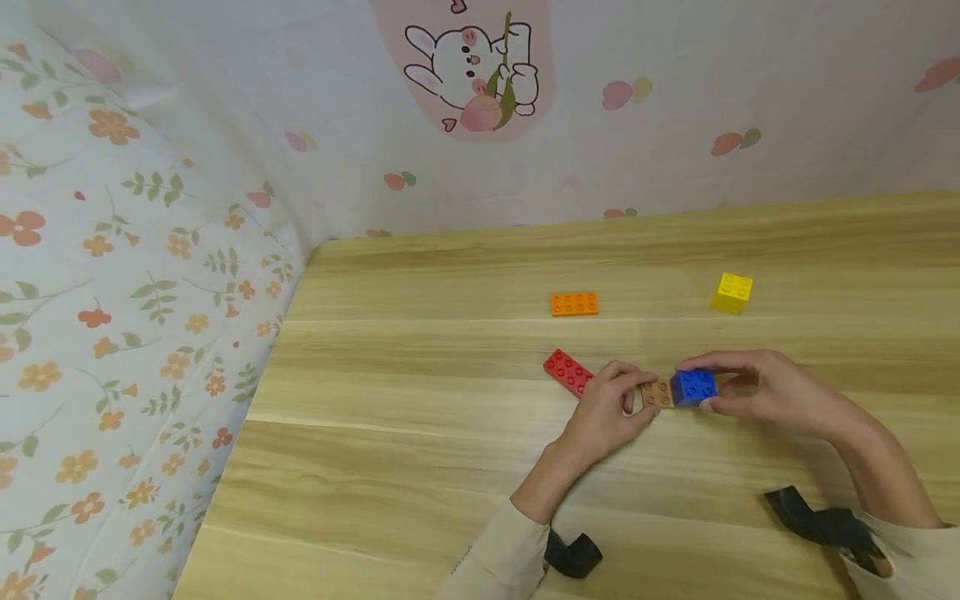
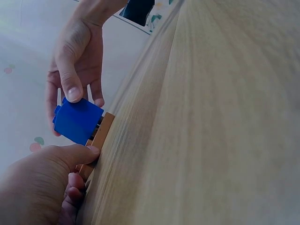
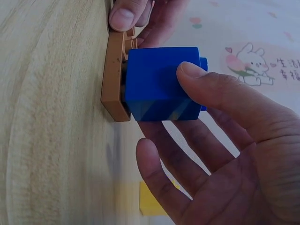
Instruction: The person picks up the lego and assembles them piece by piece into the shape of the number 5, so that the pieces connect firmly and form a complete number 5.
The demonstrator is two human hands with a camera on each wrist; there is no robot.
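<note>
A flat brown building brick (image 1: 657,393) lies on the wooden table, its left end pinched between the thumb and fingers of my left hand (image 1: 609,407). My right hand (image 1: 772,392) pinches a blue building brick (image 1: 693,387) by its sides. In the right wrist view the blue brick (image 3: 161,84) sits over the studs of the brown brick (image 3: 115,77), slightly tilted, with a narrow gap between them. The left wrist view shows the same gap beside the blue brick (image 2: 77,122). Just left of my left hand lies a red brick (image 1: 567,372), partly hidden by it.
An orange flat brick (image 1: 574,304) lies farther back on the table (image 1: 405,367). A yellow brick (image 1: 732,293) stands at the back right. Black straps (image 1: 817,518) hang by both wrists. Patterned cloth (image 1: 322,108) borders the table at the back and left.
</note>
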